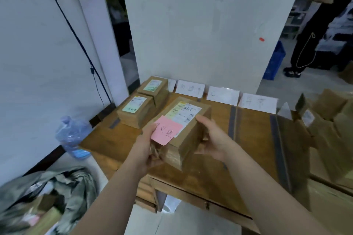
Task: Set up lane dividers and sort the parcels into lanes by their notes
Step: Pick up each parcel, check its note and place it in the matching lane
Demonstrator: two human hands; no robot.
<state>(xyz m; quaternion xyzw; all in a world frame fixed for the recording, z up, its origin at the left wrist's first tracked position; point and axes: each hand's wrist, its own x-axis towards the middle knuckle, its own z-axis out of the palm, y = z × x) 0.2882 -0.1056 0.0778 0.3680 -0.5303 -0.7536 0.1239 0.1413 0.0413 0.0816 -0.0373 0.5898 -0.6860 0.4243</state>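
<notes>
Currently both hands grip one brown cardboard parcel (183, 129) above the wooden table (252, 139): left hand (147, 149) on its near-left corner, thumb on the pink handwritten sticky note (166, 132); right hand (212, 139) clasps the right side. Two smaller brown boxes (136, 109) sit far-left. White label cards (222, 95) lean on the wall; grey tape strips (232, 120) mark lanes.

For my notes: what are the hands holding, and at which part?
Both hands hold one cardboard parcel: left hand at its near-left end by the pink note, right hand on its right side.
</notes>
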